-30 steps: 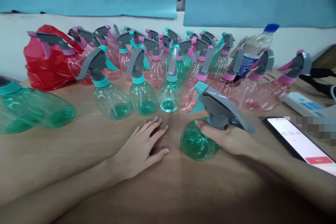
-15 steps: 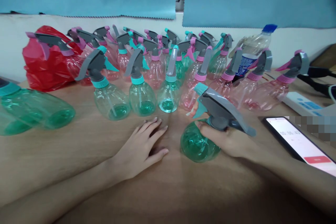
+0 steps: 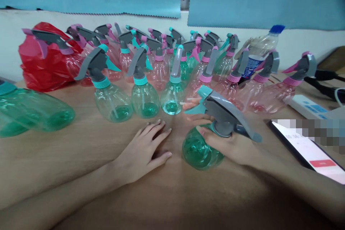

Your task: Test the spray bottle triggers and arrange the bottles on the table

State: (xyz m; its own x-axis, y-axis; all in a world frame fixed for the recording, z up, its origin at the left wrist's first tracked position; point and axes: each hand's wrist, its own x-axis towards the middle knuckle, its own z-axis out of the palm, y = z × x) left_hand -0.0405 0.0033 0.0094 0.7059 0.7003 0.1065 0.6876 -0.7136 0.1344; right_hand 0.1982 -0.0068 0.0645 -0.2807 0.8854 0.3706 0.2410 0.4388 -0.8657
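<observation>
A green spray bottle (image 3: 203,151) with a grey head and teal nozzle stands tilted on the table, with my right hand (image 3: 237,145) around its neck. The thumb lies along the near side and the fingers reach out past the teal trigger (image 3: 196,107). Part of the neck is hidden by that hand. My left hand (image 3: 147,147) rests palm down on the wood, fingers spread, holding nothing. Just beyond it stand three green spray bottles, the nearest being a clear green one (image 3: 171,102) with a teal collar (image 3: 175,79).
Several pink spray bottles (image 3: 160,75) crowd the back of the table (image 3: 88,147). A red plastic bag (image 3: 40,68) is at the left, near green bottles lying on their sides (image 3: 54,111). On the right are a phone (image 3: 304,151), a power strip (image 3: 309,107) and a blue-capped bottle (image 3: 265,45).
The fingers of my right hand have straightened off the trigger, which now stands further out from the head. My left hand stays in place. The view has shifted slightly.
</observation>
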